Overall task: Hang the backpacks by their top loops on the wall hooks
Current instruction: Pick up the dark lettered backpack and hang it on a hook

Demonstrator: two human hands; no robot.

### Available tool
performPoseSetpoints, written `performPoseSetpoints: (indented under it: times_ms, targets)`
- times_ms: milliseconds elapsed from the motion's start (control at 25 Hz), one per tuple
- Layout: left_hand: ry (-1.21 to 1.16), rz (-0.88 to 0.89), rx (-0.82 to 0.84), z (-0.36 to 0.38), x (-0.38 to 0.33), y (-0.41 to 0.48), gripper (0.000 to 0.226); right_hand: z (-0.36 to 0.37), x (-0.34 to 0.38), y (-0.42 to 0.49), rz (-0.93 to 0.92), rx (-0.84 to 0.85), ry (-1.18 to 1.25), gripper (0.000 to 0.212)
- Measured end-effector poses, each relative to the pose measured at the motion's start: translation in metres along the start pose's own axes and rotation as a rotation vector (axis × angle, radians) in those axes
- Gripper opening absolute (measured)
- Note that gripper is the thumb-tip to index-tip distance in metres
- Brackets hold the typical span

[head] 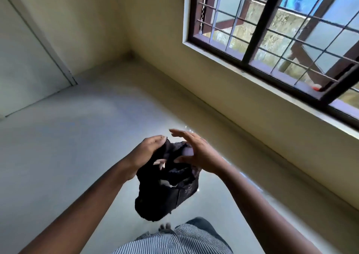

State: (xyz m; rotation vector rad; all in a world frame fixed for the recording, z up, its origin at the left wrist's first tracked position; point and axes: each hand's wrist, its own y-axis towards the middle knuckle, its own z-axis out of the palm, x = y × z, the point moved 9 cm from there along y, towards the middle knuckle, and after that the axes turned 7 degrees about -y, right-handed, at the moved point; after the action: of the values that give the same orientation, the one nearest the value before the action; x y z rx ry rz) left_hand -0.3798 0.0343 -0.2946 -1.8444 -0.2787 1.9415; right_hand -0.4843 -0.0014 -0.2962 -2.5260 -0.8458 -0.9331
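A black backpack (167,191) hangs in the air in front of my body, over the floor. My left hand (149,150) grips its upper part, fingers curled into the dark fabric and straps. My right hand (196,152) is beside the top of the bag with fingers spread and mostly straight, its thumb touching the strap area. The top loop is lost in the dark fabric. No wall hooks are in view.
A pale floor (97,137) stretches ahead to a room corner. A cream wall with a barred window (272,40) runs along the right. A light door or panel (25,59) stands at the left. My striped shirt (171,242) shows at the bottom.
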Motion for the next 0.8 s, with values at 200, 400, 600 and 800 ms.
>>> performPoseSetpoints:
  times_ms: [200,400,600,800]
  targets:
    - [0.036,0.026,-0.076,-0.097,-0.057,0.025,0.044,0.014,0.046,0.121,-0.102,0.096,-0.116,0.04]
    - [0.263,0.014,-0.209,-0.221,-0.089,0.078,0.038,0.004,0.064,0.243,-0.19,0.153,-0.061,0.027]
    - [0.63,0.054,-0.116,-0.288,-0.147,0.143,0.055,-0.025,0.1,0.371,-0.313,0.138,0.055,0.016]
    - [0.467,0.148,-0.45,-0.413,-0.207,0.196,0.007,-0.037,0.12,0.508,-0.39,0.252,0.065,0.018]
